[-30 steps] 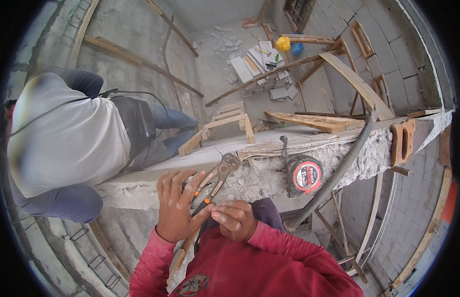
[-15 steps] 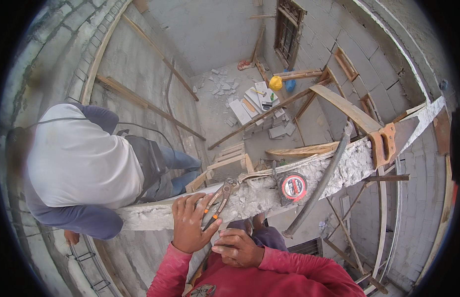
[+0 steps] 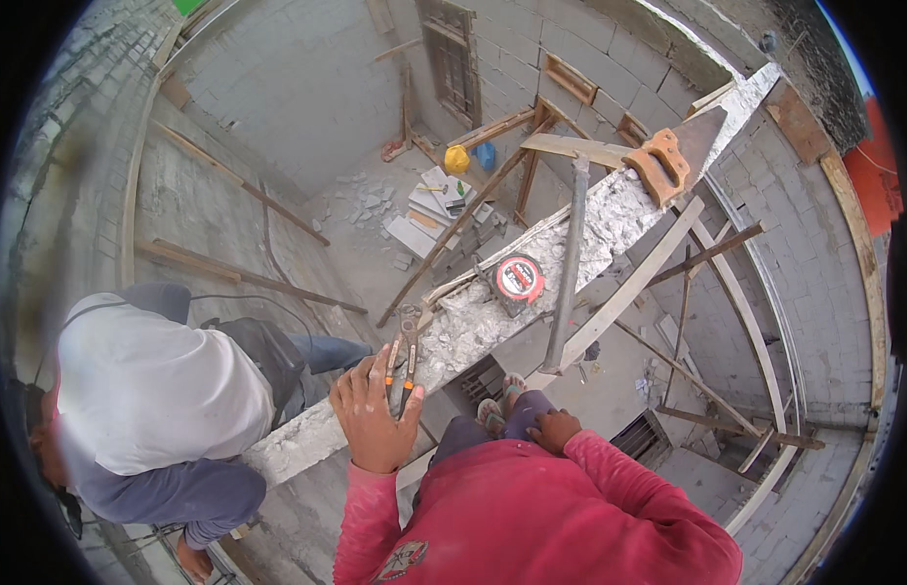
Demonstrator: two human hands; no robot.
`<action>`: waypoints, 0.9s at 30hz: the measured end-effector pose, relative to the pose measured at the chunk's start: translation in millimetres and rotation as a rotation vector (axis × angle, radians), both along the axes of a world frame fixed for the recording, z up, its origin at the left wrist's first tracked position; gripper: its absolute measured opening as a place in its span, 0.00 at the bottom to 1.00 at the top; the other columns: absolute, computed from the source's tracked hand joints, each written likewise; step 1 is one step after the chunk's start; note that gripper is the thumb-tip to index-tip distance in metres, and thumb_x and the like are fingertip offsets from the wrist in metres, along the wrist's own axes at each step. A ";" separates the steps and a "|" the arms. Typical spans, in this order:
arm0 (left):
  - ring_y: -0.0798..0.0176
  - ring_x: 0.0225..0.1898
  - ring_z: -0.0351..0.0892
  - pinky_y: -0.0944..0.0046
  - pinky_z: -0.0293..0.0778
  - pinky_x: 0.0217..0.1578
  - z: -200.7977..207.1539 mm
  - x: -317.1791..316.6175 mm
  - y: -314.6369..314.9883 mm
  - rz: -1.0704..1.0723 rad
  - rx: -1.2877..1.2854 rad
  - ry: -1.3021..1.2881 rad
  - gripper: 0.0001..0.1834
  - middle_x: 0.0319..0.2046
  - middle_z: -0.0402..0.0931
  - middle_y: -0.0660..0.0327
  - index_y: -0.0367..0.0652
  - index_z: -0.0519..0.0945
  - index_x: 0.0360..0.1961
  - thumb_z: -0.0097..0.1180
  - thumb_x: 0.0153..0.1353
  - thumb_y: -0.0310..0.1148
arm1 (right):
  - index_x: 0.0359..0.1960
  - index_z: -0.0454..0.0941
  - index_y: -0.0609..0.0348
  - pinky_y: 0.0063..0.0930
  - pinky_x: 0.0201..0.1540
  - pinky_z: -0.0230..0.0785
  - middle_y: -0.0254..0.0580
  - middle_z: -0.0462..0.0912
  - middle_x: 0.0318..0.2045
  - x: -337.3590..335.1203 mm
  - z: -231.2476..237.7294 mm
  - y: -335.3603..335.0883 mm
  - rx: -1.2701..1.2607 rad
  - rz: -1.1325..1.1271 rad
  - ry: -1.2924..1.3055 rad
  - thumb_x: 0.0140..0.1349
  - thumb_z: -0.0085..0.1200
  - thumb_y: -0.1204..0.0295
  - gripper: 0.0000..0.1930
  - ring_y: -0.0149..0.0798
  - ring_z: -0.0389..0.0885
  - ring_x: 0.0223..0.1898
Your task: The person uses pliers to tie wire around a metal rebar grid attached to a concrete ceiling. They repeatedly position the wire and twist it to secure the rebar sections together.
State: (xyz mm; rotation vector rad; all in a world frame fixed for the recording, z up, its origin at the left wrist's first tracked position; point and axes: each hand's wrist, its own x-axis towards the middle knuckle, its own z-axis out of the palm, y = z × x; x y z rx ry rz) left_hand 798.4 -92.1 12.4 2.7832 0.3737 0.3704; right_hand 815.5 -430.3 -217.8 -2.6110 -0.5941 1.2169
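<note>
My left hand (image 3: 378, 414) lies on top of the rough concrete beam (image 3: 478, 336), fingers stretched out and spread. A pair of pliers (image 3: 405, 341) with black and orange handles rests on the beam, its handles between my thumb and fingers. My right hand (image 3: 554, 430) is on my thigh, fingers laid over the dark trousers, holding nothing. Farther along the beam sit a red and black tape measure (image 3: 517, 281) and a long grey metal bar (image 3: 569, 263) lying crosswise. Beyond them is a handsaw (image 3: 660, 168) with a wooden handle.
A co-worker in a white and blue shirt (image 3: 166, 380) leans over the beam at the left. Wooden braces (image 3: 254, 278) cross the room far below, with loose blocks (image 3: 412, 234) and a yellow helmet-like object (image 3: 456, 159). My sandalled feet (image 3: 502, 405) show beneath me.
My right hand has left my left hand's side and dropped to my thigh. My left hand stays by the pliers. The view has shifted, and the co-worker appears bent lower.
</note>
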 end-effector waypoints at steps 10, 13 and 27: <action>0.38 0.62 0.71 0.41 0.62 0.64 -9.7 1.9 -5.2 -0.027 0.039 0.072 0.35 0.59 0.76 0.44 0.35 0.72 0.70 0.61 0.70 0.47 | 0.54 0.83 0.57 0.51 0.56 0.77 0.58 0.88 0.49 -16.2 36.9 -26.9 0.539 -0.383 0.127 0.71 0.57 0.64 0.15 0.61 0.86 0.51; 0.38 0.62 0.71 0.41 0.62 0.64 -8.2 3.7 -10.0 -0.037 0.003 0.068 0.35 0.59 0.75 0.44 0.34 0.71 0.70 0.61 0.70 0.47 | 0.53 0.82 0.59 0.51 0.56 0.76 0.58 0.87 0.48 -14.5 57.9 -32.0 0.655 -0.390 0.218 0.70 0.56 0.66 0.15 0.62 0.85 0.51; 0.42 0.62 0.72 0.44 0.65 0.66 8.6 -4.4 -11.5 0.003 -0.058 0.077 0.36 0.61 0.77 0.49 0.42 0.80 0.66 0.71 0.55 0.39 | 0.52 0.83 0.55 0.53 0.56 0.78 0.61 0.88 0.46 88.5 -13.5 -94.1 0.553 -0.104 0.030 0.68 0.57 0.64 0.15 0.64 0.87 0.48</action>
